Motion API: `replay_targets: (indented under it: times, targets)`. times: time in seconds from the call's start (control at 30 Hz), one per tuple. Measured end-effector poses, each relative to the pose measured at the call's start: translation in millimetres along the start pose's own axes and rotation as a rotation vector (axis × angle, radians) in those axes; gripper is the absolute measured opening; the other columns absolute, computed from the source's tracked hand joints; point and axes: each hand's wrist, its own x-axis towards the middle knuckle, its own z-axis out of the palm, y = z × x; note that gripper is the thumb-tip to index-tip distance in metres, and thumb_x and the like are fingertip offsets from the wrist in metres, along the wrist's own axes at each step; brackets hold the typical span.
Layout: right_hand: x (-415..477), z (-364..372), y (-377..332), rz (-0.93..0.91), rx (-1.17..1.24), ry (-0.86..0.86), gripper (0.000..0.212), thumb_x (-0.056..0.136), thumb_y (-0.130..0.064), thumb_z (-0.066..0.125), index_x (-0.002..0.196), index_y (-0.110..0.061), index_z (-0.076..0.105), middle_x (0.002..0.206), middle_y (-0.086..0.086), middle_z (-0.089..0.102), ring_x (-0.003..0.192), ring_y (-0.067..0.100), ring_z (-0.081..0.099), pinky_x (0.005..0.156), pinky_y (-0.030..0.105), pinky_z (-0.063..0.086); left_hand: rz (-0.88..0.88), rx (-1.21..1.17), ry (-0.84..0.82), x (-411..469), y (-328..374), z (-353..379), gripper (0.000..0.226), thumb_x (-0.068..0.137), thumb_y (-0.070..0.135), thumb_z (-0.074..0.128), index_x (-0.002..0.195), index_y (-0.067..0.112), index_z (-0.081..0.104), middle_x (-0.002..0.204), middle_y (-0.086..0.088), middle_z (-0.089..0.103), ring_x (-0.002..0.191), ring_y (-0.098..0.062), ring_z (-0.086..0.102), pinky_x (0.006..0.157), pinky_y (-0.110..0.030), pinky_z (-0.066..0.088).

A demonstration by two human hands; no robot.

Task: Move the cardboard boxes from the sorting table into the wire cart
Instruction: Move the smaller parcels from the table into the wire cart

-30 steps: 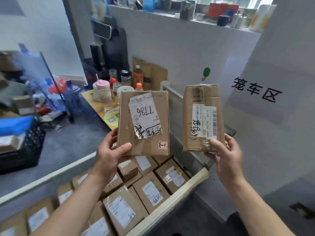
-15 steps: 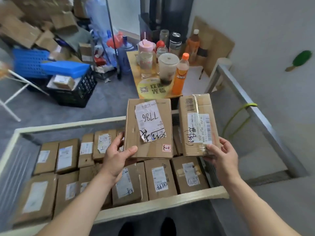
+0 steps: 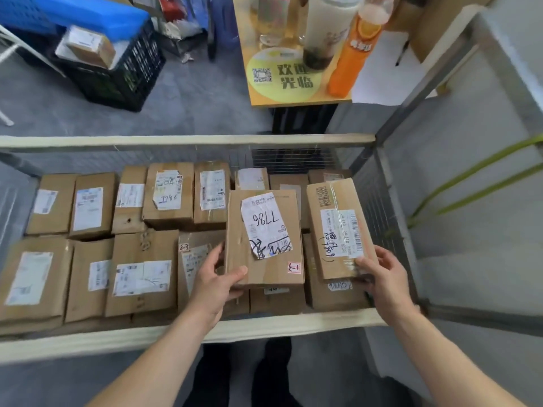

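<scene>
Background, far left: grey floor [image 3: 191,92] carrying a black crate [image 3: 117,74], well apart from the work. Foreground, full width: wire cart [image 3: 188,140], pale rim front and back, its bottom covered side to side by packed boxes [image 3: 138,277] lying flat, labels up, in two rows; no bare cart floor shows. Centre: left hand [image 3: 216,277], thumb on top and fingers round the near left corner of a labelled box [image 3: 264,239] marked 7786, held flat over the right half of the load; whether it rests on the boxes beneath cannot be told. Behind, beyond the far rim: yellow table [image 3: 293,95] with an orange bottle [image 3: 349,54]. Right: right hand [image 3: 382,277] grasping the near end of a taped box [image 3: 338,227], just beside the first and also over the load. Far right: mesh wall [image 3: 379,207], near the taped box's long edge; green straps [image 3: 470,183] outside it. Status, judged: bottom layer full, these two begin a second, neither let go; sorting table out of view, so remainder unknown. Clearance: open above; tight only at the right wall.
</scene>
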Motion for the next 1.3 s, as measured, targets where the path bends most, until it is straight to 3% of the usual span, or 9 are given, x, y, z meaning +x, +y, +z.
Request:
replay_targets:
  times: [0.13, 0.27, 0.43, 0.67, 0.77, 1.07, 1.2, 1.3]
  targets:
    - [18, 0, 21, 0.072, -0.04, -0.013, 0.04, 0.083, -0.011, 0.077, 0.119, -0.017, 0.062, 0.109, 0.008, 0.075, 0.093, 0.028, 0.075, 0.079, 0.052, 0.06, -0.058, 0.019, 0.016, 12, -17, 3, 0.071, 0.088, 0.006, 0.073, 0.145, 0.037, 0.044, 0.129, 0.004, 0.065, 0.105, -0.025, 0.07, 0.087, -0.057, 0.057]
    - [30, 1, 34, 0.138, -0.083, -0.043, 0.038, 0.082, -0.015, 0.078, 0.117, -0.018, 0.064, 0.104, 0.005, 0.077, 0.09, 0.027, 0.075, 0.068, 0.042, 0.061, -0.102, 0.053, 0.012, 21, -26, 7, 0.072, 0.089, 0.006, 0.073, 0.148, 0.035, 0.043, 0.12, 0.009, 0.067, 0.1, -0.019, 0.071, 0.087, -0.054, 0.058]
    - [44, 5, 45, 0.189, -0.111, -0.048, 0.037, 0.082, -0.013, 0.077, 0.117, -0.015, 0.064, 0.104, 0.008, 0.077, 0.087, 0.033, 0.075, 0.078, 0.056, 0.061, -0.139, 0.061, 0.015, 31, -37, 16, 0.07, 0.09, 0.007, 0.072, 0.145, 0.039, 0.043, 0.113, 0.017, 0.067, 0.089, -0.013, 0.073, 0.078, -0.045, 0.059]
    - [54, 3, 59, 0.253, -0.115, -0.033, 0.033, 0.084, -0.014, 0.075, 0.114, -0.019, 0.064, 0.109, 0.008, 0.074, 0.102, 0.033, 0.07, 0.068, 0.043, 0.059, -0.187, 0.102, 0.007, 42, -49, 23, 0.073, 0.09, 0.01, 0.072, 0.148, 0.042, 0.039, 0.129, 0.008, 0.063, 0.103, -0.018, 0.069, 0.083, -0.047, 0.058]
    - [57, 1, 64, 0.279, -0.127, -0.031, 0.032, 0.085, -0.013, 0.075, 0.114, -0.019, 0.064, 0.11, 0.008, 0.074, 0.103, 0.033, 0.069, 0.072, 0.045, 0.06, -0.204, 0.104, 0.007, 44, -53, 24, 0.074, 0.09, 0.012, 0.072, 0.148, 0.043, 0.038, 0.131, 0.007, 0.063, 0.102, -0.019, 0.07, 0.086, -0.049, 0.057]
    - [67, 3, 71, 0.323, -0.13, -0.04, 0.033, 0.086, -0.011, 0.074, 0.116, -0.017, 0.062, 0.109, 0.009, 0.074, 0.101, 0.031, 0.071, 0.073, 0.046, 0.061, -0.218, 0.111, 0.04, 53, -56, 33, 0.074, 0.092, 0.01, 0.07, 0.15, 0.04, 0.036, 0.127, 0.011, 0.062, 0.104, -0.017, 0.067, 0.083, -0.045, 0.055]
    - [73, 3, 75, 0.368, -0.144, -0.08, 0.031, 0.085, -0.005, 0.071, 0.114, -0.013, 0.062, 0.102, 0.008, 0.077, 0.091, 0.028, 0.075, 0.067, 0.041, 0.061, -0.228, 0.137, 0.067, 58, -61, 39, 0.074, 0.093, 0.009, 0.068, 0.151, 0.039, 0.035, 0.123, 0.013, 0.062, 0.103, -0.017, 0.066, 0.083, -0.045, 0.057]
    - [77, 4, 79, 0.39, -0.198, -0.086, 0.035, 0.082, 0.003, 0.068, 0.113, -0.014, 0.063, 0.097, 0.006, 0.078, 0.085, 0.028, 0.076, 0.069, 0.044, 0.061, -0.223, 0.205, 0.134, 61, -64, 42, 0.073, 0.093, -0.001, 0.059, 0.152, 0.036, 0.036, 0.127, 0.008, 0.059, 0.099, -0.018, 0.063, 0.082, -0.045, 0.058]
